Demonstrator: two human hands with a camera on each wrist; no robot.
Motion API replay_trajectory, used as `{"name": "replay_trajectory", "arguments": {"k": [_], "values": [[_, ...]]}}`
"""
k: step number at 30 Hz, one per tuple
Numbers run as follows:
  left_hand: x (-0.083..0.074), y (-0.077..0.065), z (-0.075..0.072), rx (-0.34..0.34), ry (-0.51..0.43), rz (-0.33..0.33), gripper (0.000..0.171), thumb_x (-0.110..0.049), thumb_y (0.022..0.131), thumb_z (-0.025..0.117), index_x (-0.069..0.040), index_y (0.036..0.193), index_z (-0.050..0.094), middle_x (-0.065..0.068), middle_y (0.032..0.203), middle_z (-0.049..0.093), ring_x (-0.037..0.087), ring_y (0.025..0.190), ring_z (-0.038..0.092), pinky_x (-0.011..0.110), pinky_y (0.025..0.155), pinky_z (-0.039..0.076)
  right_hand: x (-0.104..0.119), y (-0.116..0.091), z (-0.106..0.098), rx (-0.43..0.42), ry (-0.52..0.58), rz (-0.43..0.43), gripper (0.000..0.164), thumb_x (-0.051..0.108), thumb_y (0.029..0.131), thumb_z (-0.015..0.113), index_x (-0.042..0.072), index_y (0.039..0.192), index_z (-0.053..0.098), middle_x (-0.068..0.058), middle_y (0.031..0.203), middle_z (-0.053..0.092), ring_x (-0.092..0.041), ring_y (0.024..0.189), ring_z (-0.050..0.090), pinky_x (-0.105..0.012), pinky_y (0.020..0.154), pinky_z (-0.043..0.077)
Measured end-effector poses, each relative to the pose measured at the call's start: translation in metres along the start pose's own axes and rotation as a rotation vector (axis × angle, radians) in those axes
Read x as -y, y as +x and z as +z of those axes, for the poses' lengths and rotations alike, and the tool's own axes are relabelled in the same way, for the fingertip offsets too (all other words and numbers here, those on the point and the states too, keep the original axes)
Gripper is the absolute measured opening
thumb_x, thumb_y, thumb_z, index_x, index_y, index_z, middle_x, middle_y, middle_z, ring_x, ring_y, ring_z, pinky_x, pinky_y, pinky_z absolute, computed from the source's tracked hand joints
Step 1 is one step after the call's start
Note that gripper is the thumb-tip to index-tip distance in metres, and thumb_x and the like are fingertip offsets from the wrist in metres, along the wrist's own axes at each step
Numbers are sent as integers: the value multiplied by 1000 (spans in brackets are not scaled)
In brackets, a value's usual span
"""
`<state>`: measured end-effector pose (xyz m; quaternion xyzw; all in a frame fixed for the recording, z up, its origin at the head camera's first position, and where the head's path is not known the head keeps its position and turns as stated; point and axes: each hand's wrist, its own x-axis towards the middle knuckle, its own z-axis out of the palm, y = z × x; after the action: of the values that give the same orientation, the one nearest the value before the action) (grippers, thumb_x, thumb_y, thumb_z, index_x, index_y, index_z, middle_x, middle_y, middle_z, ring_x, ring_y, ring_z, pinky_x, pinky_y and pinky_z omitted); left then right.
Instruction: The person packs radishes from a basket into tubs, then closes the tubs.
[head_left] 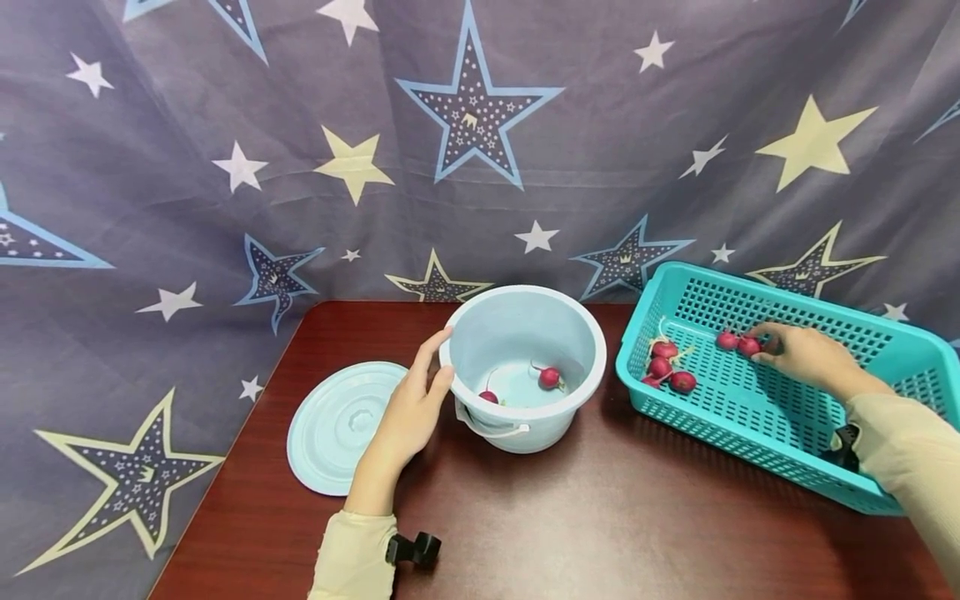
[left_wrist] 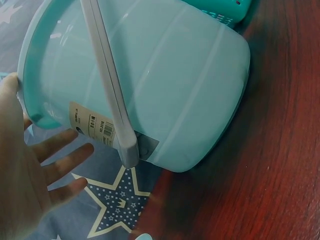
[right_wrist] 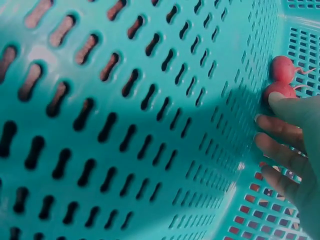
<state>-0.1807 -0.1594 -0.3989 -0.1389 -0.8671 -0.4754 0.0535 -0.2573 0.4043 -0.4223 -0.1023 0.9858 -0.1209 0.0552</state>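
A pale blue bucket (head_left: 551, 423) stands mid-table with two red radishes (head_left: 549, 377) inside. My left hand (head_left: 433, 368) rests open against the bucket's left wall, thumb up by the rim. The left wrist view shows the spread left-hand fingers (left_wrist: 65, 157) beside the bucket (left_wrist: 175, 85) and its white handle (left_wrist: 107, 85). My right hand (head_left: 772, 347) reaches into the teal basket (head_left: 750, 425). Its thumb touches one radish (right_wrist: 277, 91) of a pair (head_left: 738, 342), while the other fingers (right_wrist: 272, 145) lie straight just below. A cluster of radishes (head_left: 665, 367) lies at the basket's left end.
The bucket's round lid (head_left: 337, 425) lies flat on the dark wooden table (head_left: 600, 517), left of my left hand. A star-patterned cloth (head_left: 480, 150) hangs behind the table and drapes down its left side.
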Motion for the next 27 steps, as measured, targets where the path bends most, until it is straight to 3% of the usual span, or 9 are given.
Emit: {"name": "replay_trajectory", "arguments": {"k": [7, 13, 21, 27], "values": [[1, -1, 0, 1, 5, 0, 49, -42, 105, 44, -42, 152, 30, 2, 154, 40, 25, 135, 44, 55, 106, 35, 1, -2, 0, 4, 26, 1, 34, 20, 94, 68, 0, 120, 60, -18, 94, 69, -32, 78, 65, -52, 61, 50], [0, 0, 0, 0, 10, -1, 49, -43, 105, 44, -43, 152, 30, 2, 154, 39, 25, 135, 44, 56, 106, 35, 4, -3, -4, 32, 39, 13, 42, 29, 97, 65, -4, 122, 59, -27, 103, 67, -44, 87, 64, -59, 69, 49], [-1, -1, 0, 1, 8, 0, 49, -39, 106, 45, -41, 153, 30, 2, 155, 38, 26, 135, 44, 57, 106, 35, 7, -2, -15, 47, 107, 10, 47, 30, 98, 64, -10, 120, 58, -23, 98, 66, -36, 84, 63, -55, 71, 50], [-2, -1, 0, -2, 10, 3, 49, -37, 106, 45, -41, 152, 31, 1, 155, 38, 25, 136, 43, 57, 106, 35, 9, -4, -26, 19, 147, 19, 48, 34, 96, 66, -9, 117, 60, -18, 98, 68, -34, 86, 64, -52, 71, 51]]}}
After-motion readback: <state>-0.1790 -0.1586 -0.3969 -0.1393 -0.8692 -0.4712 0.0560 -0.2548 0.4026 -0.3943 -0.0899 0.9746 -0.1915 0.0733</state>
